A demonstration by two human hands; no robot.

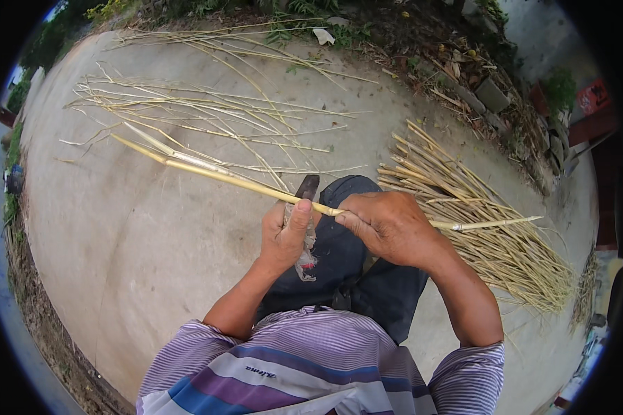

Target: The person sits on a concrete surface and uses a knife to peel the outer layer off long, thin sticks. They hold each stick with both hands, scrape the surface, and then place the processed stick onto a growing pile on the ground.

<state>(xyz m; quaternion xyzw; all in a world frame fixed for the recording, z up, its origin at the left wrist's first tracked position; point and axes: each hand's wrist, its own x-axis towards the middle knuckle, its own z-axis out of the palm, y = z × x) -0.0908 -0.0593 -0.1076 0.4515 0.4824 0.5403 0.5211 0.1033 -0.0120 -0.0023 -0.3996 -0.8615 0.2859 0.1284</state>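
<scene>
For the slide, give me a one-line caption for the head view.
Left hand with a dark blade and right hand hold a pale stalk; a bundle of stalks lies on concrete ground.

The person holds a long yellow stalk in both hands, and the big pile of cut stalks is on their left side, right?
Not quite. Both hands, left hand and right hand, do hold the long yellow stalk, but the big pile of cut stalks lies on the person's right side, as the head view shows. On the left are only loose scraps scattered on the concrete.
</scene>
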